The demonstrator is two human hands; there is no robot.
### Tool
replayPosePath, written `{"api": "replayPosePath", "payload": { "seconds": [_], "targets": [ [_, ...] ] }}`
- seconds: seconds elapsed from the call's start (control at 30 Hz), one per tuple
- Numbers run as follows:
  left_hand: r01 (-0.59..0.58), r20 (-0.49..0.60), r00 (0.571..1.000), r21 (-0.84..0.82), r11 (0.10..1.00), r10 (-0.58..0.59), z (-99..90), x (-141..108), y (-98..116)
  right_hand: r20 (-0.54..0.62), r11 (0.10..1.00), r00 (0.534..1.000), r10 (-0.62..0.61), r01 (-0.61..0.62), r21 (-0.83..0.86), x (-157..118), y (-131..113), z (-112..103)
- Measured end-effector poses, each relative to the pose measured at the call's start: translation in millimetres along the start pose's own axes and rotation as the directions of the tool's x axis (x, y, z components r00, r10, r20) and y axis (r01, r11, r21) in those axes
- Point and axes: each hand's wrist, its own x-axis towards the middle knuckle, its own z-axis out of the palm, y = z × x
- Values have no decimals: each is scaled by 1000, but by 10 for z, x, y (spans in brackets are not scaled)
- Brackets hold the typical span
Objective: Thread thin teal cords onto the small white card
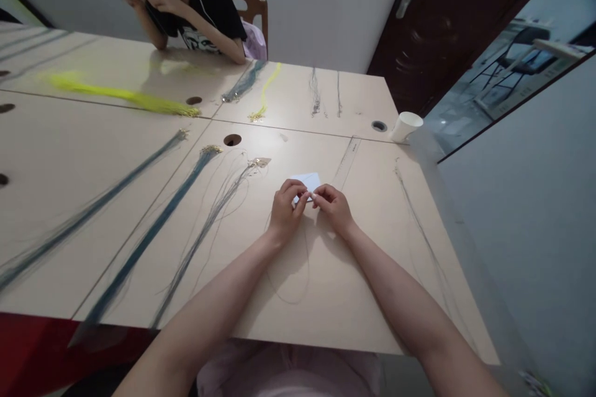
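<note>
My left hand (287,206) and my right hand (331,206) meet over the table, thumbs and forefingers pinched close together. A thin cord (308,267) loops down onto the table from beneath my left hand; the small part between the fingertips is too tiny to make out. Just behind the fingers lies a white piece of paper (313,180), partly covered by them. Left of my left hand, a bundle of thin grey cords (209,223) with gold-coloured ends rests on the table.
Blue-grey cord bundles (158,223) stretch across the left side. Yellow cords (135,98) lie farther back. A clear ruler (347,161), a white cup (406,126) and more thin cords (419,223) are on the right. A person (214,18) sits across the table (372,260).
</note>
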Motion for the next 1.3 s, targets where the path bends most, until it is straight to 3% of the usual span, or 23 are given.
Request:
{"api": "replayPosePath", "payload": {
  "seconds": [0.17, 0.4, 0.7, 0.87, 1.07, 1.13, 1.23, 1.3],
  "targets": [
    [7, 6, 1000, -23, 1000, -6, -23, -14, 1, -17, 1000, 1000, -14, 14, 8, -1, -3, 13],
    [122, -2, 992, -127, 984, -123, -58, -7, 12, -49, 995, 999, -11, 16, 100, 10, 34, 13],
    [283, 97, 957, -133, 950, -272, -43, 22, 189, -41, 988, 998, -55, 60, 142, -18, -1, -2],
    [279, 112, 957, -90, 956, -269, -43, 85, 281, -41, 985, 998, -53, 59, 165, -18, 3, -12],
    [247, 14, 969, -98, 964, -246, -182, 418, 411, -98, 980, 993, -64, 81, 182, 5, 60, -21],
    [269, -41, 957, -255, 929, -288, -308, 608, 499, -105, 980, 993, -62, 80, 180, 9, 77, -17],
    [294, -70, 912, -575, 764, -403, -568, 927, 687, -108, 981, 991, -77, 94, 170, 5, 88, -5],
    [278, -66, 906, -650, 707, -418, -768, 1133, 848, -111, 982, 989, -93, 110, 156, -1, 93, 5]
  ]
}}
